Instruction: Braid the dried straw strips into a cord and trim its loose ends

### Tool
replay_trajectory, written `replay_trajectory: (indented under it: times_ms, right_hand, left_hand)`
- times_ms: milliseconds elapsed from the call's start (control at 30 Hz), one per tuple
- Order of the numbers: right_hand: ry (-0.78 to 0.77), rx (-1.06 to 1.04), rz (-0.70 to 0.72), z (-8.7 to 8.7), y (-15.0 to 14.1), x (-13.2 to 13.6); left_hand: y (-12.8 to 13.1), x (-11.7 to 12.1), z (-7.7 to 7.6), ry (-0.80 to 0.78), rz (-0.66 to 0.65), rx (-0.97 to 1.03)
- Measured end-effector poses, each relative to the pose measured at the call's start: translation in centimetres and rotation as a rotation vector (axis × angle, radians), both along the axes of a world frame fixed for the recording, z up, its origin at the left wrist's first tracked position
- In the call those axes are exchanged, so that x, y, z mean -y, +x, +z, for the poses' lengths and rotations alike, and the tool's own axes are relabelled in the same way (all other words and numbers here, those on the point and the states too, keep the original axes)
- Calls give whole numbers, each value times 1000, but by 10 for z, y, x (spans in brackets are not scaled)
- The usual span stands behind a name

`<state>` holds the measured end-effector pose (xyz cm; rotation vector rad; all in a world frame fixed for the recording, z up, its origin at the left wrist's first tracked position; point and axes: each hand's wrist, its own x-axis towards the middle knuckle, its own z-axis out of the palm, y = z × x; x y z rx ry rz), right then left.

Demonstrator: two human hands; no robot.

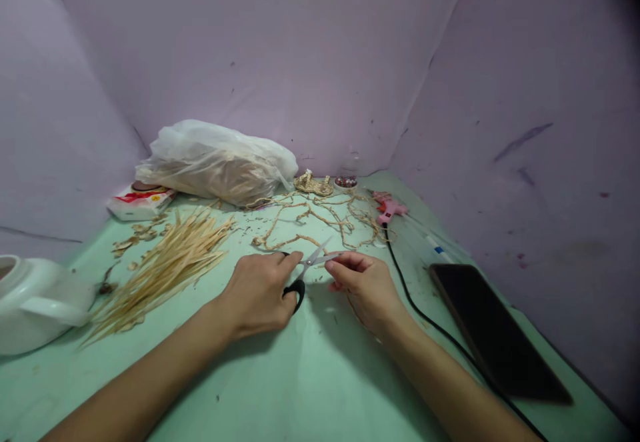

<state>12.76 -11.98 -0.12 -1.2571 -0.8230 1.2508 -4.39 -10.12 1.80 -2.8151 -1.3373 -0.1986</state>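
My left hand (pixel 263 290) is closed on the black handles of a pair of scissors (pixel 309 262), whose blades are spread apart and point away to the right. Close to the blade tips, my right hand (pixel 367 285) pinches a piece of thin tan twine between thumb and fingers. Part of that twine is hidden by the fingers, and I cannot tell whether the blades touch it. Beyond both hands, a long tan braided cord (pixel 313 214) lies in loose loops on the green table (pixel 320 389).
On the left are dried straw strips (pixel 170 265), a white pot (pixel 47 305) and a small box (pixel 140 203). Behind lie a filled plastic bag (pixel 220 162), a woven piece (pixel 313 184) and a bead container (pixel 346 182). On the right are a pink glue gun (pixel 391 209), its black cord (pixel 415 305) and a phone (pixel 497 332).
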Motion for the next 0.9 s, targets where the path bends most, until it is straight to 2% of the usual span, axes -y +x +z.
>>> replay_trajectory:
  times_ms: [267,467,700,900]
  right_hand:
    - [9,169,20,5,0,3]
    - [27,142,36,4,1,3]
    - [60,32,29,2,1,3]
    - [52,16,18,1,-1,3]
  left_hand:
    - [-4,-3,-1,-61,-22,-11]
    - [-6,-5,2,-109,-40,50]
    - [-3,-2,4,-309,-89,267]
    - [-1,-2,2,-394,-106,353]
